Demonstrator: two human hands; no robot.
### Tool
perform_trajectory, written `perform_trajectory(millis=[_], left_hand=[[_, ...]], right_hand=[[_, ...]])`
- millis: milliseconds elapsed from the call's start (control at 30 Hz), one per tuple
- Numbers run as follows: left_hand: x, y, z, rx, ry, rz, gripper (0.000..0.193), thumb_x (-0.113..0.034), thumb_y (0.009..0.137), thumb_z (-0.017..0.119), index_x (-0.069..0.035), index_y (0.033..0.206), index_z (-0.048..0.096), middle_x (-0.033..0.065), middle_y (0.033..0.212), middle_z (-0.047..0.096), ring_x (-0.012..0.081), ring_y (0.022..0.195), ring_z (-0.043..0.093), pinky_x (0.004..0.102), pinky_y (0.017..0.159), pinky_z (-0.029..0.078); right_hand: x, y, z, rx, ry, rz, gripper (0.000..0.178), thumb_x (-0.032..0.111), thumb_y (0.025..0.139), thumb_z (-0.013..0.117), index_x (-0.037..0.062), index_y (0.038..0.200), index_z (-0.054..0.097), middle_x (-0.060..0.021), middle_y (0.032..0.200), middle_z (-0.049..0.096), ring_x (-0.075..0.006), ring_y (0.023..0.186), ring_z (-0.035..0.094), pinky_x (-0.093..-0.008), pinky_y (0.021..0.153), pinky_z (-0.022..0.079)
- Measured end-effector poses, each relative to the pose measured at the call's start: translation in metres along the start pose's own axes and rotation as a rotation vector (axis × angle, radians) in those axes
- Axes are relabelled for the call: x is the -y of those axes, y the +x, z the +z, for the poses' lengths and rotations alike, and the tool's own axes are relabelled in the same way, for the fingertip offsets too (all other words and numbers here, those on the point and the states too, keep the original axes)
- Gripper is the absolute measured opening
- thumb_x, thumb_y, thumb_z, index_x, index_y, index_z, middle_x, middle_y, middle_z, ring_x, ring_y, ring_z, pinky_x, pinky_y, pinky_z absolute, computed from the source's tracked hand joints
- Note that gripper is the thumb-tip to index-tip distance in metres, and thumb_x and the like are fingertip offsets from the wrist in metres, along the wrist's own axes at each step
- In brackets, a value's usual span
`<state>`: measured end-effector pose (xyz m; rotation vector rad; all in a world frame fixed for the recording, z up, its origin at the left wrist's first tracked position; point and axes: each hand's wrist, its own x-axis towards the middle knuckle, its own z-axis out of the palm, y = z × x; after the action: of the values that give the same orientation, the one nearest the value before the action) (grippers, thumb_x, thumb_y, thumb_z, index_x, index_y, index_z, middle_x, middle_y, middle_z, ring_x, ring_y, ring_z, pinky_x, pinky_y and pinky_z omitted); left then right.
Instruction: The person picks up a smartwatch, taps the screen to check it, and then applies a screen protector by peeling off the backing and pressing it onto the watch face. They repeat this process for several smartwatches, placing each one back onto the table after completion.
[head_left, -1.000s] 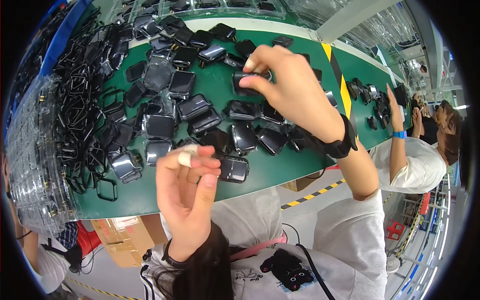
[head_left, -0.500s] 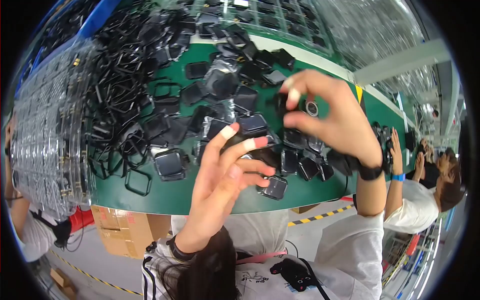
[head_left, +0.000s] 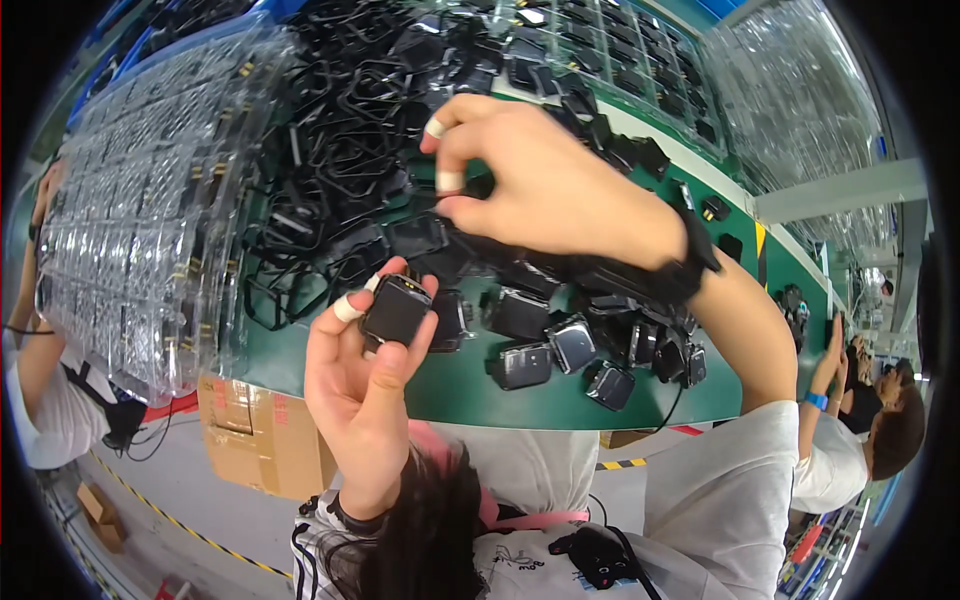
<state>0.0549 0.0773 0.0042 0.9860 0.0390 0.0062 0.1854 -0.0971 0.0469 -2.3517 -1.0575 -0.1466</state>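
1. Module (head_left: 397,308) is in L hand (head_left: 362,395), lower ctr-left of frame: fingers behind and along its sides, thumb by the bottom edge, narrow grip, dark face up.
2. Its long axis runs approx. up-down in frame, top leaning a bit right; gold bits at the top edge.
3. R hand (head_left: 455,165) is upper ctr, fingers curled w/ a narrow gap, blurred; can't tell if it holds anything.
4. Black frames (head_left: 350,165) lie just left of R fingertips, R hand being nearer; module sits below & slightly left of those tips, apart from them.
5. Frames: thin, rounded-square, open-centred, tangled, no common axis. Module: flat block, rounded corners, smooth, semi-gloss.
6. Loose modules (head_left: 572,343), ctr-right: glossy black, various angles, on smooth green table (head_left: 455,395).
7. Trays (head_left: 140,220), far left: clear, thin, ridged plastic, stacked, lots of glare.
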Motion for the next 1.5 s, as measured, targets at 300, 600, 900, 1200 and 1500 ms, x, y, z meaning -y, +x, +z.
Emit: perform_trajectory(millis=[300,600,900,1200,1500], left_hand=[[0.006,0.001,0.0,0.187,-0.287,0.031,0.051,0.004,0.085,0.057,0.009,0.13,0.034,0.0251,0.13,0.044,0.0295,0.118,0.05,0.0378,0.096,0.046],[0.007,-0.007,-0.008,0.179,-0.04,-0.03,0.048,0.007,0.082,0.059,0.012,0.127,0.04,0.0236,0.124,0.052,0.0282,0.113,0.054,0.0375,0.094,0.047],[-0.005,-0.005,-0.019,-0.05,-0.098,0.118,0.049,-0.01,0.089,0.059,0.004,0.131,0.039,0.0253,0.128,0.048,0.0386,0.113,0.052,0.0465,0.091,0.049],[-0.01,-0.009,-0.021,-0.129,-0.069,0.128,0.048,-0.012,0.089,0.059,0.002,0.131,0.039,0.0261,0.129,0.046,0.041,0.113,0.052,0.0473,0.089,0.05],[0.002,-0.018,0.005,0.119,-0.124,0.043,0.043,-0.011,0.09,0.056,0.003,0.127,0.041,0.0255,0.127,0.048,0.0392,0.112,0.054,0.0476,0.09,0.05]], right_hand=[[0.066,-0.026,-0.017,-0.024,0.362,0.153,0.014,-0.003,0.075,0.067,0.0004,0.089,0.063,-0.0101,0.098,0.057,-0.0098,0.064,0.056,-0.0216,0.054,0.046],[0.052,-0.034,-0.004,0.117,0.516,0.239,0.018,0.003,0.077,0.07,-0.0011,0.092,0.061,-0.0085,0.092,0.058,-0.0085,0.058,0.054,-0.0229,0.052,0.043],[0.039,0.0,0.023,0.083,-0.043,-0.087,0.019,-0.001,0.073,0.065,-0.0019,0.09,0.057,-0.0099,0.084,0.057,-0.0215,0.079,0.06,-0.0271,0.06,0.048],[0.067,-0.006,-0.001,0.045,-0.284,-0.03,0.022,-0.001,0.066,0.067,0.0004,0.087,0.059,-0.0129,0.083,0.056,-0.0288,0.087,0.06,-0.0288,0.066,0.051],[0.1,-0.087,-0.031,-0.251,0.016,-0.36,0.021,-0.003,0.06,0.073,0.0003,0.077,0.06,-0.0123,0.085,0.052,-0.0378,0.091,0.063,-0.0401,0.073,0.058]])
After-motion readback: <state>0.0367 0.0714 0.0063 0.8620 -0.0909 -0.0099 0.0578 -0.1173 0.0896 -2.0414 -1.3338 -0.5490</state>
